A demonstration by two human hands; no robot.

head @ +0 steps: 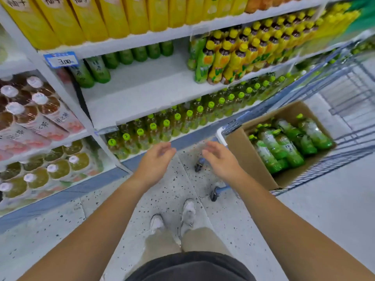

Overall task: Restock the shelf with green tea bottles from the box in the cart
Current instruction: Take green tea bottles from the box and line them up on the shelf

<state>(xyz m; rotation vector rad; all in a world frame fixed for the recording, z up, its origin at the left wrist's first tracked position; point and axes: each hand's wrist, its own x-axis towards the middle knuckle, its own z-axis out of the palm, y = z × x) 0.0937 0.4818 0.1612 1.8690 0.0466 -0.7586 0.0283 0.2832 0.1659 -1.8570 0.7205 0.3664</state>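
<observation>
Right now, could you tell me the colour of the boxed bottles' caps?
The caps are lime green; head view.

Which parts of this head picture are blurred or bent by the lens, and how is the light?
Head view: the wide lens bends the shelf boards into curves. Head view: the upper right corner is smeared, so the yellow-capped bottles there lose detail. Head view: the green tea bottles in the box are fairly sharp, with pale glare on the plastic. Head view: the light is even and the shadows are faint.
</observation>
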